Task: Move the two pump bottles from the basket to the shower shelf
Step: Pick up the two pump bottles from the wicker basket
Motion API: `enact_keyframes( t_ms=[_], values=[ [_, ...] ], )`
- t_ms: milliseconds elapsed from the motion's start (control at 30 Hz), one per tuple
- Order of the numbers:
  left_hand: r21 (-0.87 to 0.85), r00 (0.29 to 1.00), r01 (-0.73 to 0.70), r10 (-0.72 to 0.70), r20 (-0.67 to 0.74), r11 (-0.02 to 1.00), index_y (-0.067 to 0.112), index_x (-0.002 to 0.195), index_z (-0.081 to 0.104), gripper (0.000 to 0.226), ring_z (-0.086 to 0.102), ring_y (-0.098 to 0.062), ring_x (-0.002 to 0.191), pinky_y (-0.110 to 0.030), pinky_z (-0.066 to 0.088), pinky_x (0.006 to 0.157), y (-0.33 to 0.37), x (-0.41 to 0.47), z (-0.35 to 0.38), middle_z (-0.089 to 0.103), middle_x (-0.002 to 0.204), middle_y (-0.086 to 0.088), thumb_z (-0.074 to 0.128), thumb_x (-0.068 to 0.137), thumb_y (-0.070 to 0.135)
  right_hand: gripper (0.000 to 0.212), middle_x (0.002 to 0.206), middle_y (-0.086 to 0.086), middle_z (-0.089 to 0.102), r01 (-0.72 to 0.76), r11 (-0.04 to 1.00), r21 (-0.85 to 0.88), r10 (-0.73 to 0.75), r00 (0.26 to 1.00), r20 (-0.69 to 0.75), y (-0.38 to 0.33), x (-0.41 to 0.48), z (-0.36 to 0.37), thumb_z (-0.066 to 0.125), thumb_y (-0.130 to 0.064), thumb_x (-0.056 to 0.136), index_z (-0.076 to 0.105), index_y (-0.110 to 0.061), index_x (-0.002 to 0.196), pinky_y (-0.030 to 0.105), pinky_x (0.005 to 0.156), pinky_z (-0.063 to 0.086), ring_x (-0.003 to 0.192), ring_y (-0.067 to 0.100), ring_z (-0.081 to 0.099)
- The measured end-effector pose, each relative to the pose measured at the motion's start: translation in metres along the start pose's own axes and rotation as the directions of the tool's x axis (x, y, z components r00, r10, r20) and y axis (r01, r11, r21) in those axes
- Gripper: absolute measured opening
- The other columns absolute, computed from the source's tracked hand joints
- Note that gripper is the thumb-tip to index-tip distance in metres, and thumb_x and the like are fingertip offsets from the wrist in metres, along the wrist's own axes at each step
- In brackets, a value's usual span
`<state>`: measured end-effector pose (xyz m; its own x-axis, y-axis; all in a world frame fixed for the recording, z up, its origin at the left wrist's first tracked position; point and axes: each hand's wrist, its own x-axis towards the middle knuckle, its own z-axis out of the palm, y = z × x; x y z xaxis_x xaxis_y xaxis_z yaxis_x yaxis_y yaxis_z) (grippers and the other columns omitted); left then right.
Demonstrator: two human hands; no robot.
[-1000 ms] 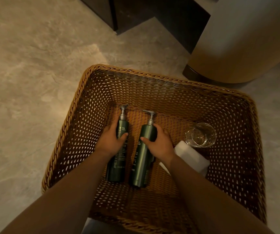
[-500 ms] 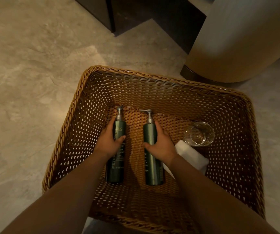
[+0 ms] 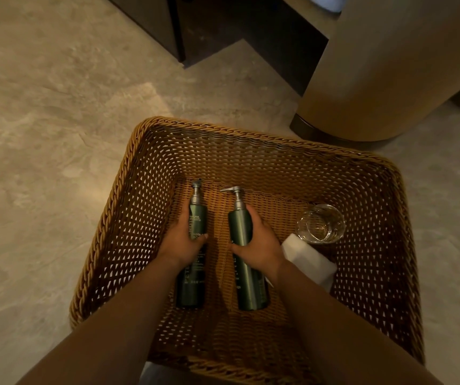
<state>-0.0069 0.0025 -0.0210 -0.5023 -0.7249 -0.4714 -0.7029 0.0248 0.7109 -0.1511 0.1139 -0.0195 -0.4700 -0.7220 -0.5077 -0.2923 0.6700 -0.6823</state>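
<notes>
Two dark green pump bottles with silver pumps lie side by side inside a brown wicker basket [image 3: 128,207] on the floor. My left hand [image 3: 183,241] wraps around the left pump bottle [image 3: 192,284] near its upper half. My right hand [image 3: 259,243] grips the right pump bottle [image 3: 251,290] just below its neck. Both pump heads point toward the basket's far wall. The shower shelf is not in view.
A clear drinking glass [image 3: 320,223] and a white folded item [image 3: 309,259] lie in the basket to the right of my right hand. A rounded beige fixture [image 3: 384,79] stands behind the basket on the right, and dark cabinetry [image 3: 237,29] beyond it. Stone floor lies to the left.
The right bottle has swung from a slant to lie nearly parallel with the left one, and its pump spout has turned leftward. Both hands keep their hold.
</notes>
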Motion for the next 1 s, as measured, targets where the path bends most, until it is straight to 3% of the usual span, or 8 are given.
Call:
enact_keyframes(
  t_ms=[167,267,500,667,767,833,933,1000],
  values=[
    [-0.104,1.000,-0.008,0.010,0.024,0.995,0.027,0.146,-0.002,0.095,0.044,-0.014,0.115,-0.028,0.035,0.095,0.013,-0.017,-0.002,0.043,0.141,-0.010,0.066,0.082,0.013,0.100,0.132,0.011,0.048,0.020,0.999,-0.025,-0.019,1.000,0.024,-0.013,-0.018,-0.013,0.076,-0.028,0.069,0.014,-0.038,0.146,0.045,0.093,0.047,0.113,0.027,0.052],
    [-0.141,1.000,-0.001,0.000,-0.002,0.990,0.025,0.147,0.000,0.094,0.040,-0.010,0.111,-0.025,0.032,0.092,0.026,-0.032,-0.010,0.043,0.141,-0.010,0.066,0.082,0.011,0.101,0.131,0.011,0.049,0.046,0.998,-0.048,-0.044,0.998,0.043,-0.031,-0.029,-0.025,0.077,-0.029,0.068,0.014,-0.039,0.146,0.043,0.091,0.048,0.110,0.027,0.054],
    [-0.257,0.987,0.098,-0.127,-0.096,0.961,0.033,0.146,-0.001,0.094,0.043,-0.013,0.108,-0.028,0.034,0.088,0.092,-0.102,-0.065,0.045,0.139,-0.006,0.066,0.082,0.019,0.094,0.128,0.007,0.052,0.061,0.994,-0.089,-0.058,0.997,0.042,-0.102,-0.098,-0.085,0.078,-0.032,0.067,0.023,-0.034,0.143,0.046,0.093,0.047,0.113,0.025,0.052],
    [-0.282,0.992,0.043,-0.076,-0.105,0.958,0.035,0.146,0.002,0.094,0.043,-0.010,0.112,-0.031,0.036,0.090,0.183,-0.165,-0.135,0.044,0.129,0.010,0.068,0.080,0.019,0.092,0.122,0.000,0.056,0.076,0.995,-0.061,-0.073,0.996,0.058,-0.186,-0.163,-0.148,0.078,-0.040,0.063,0.027,-0.038,0.139,0.044,0.090,0.049,0.108,0.018,0.055],
    [-0.258,0.997,0.009,-0.028,-0.069,0.966,0.031,0.146,0.004,0.093,0.046,-0.016,0.118,-0.038,0.041,0.094,0.244,-0.209,-0.182,0.044,0.138,0.002,0.067,0.081,0.017,0.094,0.122,-0.002,0.056,0.070,0.997,-0.040,-0.068,0.997,0.041,-0.245,-0.205,-0.188,0.076,-0.049,0.059,0.026,-0.042,0.138,0.043,0.090,0.050,0.109,0.016,0.055],
    [-0.235,0.997,-0.017,-0.002,-0.082,0.972,0.034,0.145,0.006,0.092,0.044,-0.010,0.113,-0.027,0.040,0.088,0.283,-0.241,-0.214,0.042,0.132,0.010,0.068,0.080,0.017,0.095,0.122,-0.004,0.055,0.062,0.998,-0.013,-0.062,0.998,0.027,-0.285,-0.235,-0.214,0.075,-0.051,0.058,0.023,-0.046,0.137,0.042,0.089,0.051,0.108,0.014,0.055],
    [-0.194,0.995,-0.055,0.036,-0.097,0.979,0.047,0.139,0.005,0.093,0.047,0.001,0.096,-0.002,0.033,0.066,0.342,-0.291,-0.262,0.044,0.115,0.017,0.068,0.078,0.015,0.094,0.118,-0.006,0.056,0.077,0.996,0.038,-0.077,0.997,0.006,-0.343,-0.283,-0.254,0.077,-0.047,0.058,0.027,-0.045,0.136,0.037,0.085,0.053,0.102,0.009,0.057],
    [-0.164,0.993,-0.076,0.060,-0.099,0.984,0.063,0.128,0.005,0.094,0.052,0.014,0.077,-0.002,0.037,0.057,0.380,-0.324,-0.291,0.050,0.099,0.025,0.066,0.077,0.012,0.093,0.119,-0.006,0.056,0.096,0.994,0.053,-0.097,0.995,0.013,-0.379,-0.314,-0.280,0.078,-0.046,0.058,0.027,-0.044,0.136,0.035,0.086,0.052,0.102,0.010,0.056]
  ],
)
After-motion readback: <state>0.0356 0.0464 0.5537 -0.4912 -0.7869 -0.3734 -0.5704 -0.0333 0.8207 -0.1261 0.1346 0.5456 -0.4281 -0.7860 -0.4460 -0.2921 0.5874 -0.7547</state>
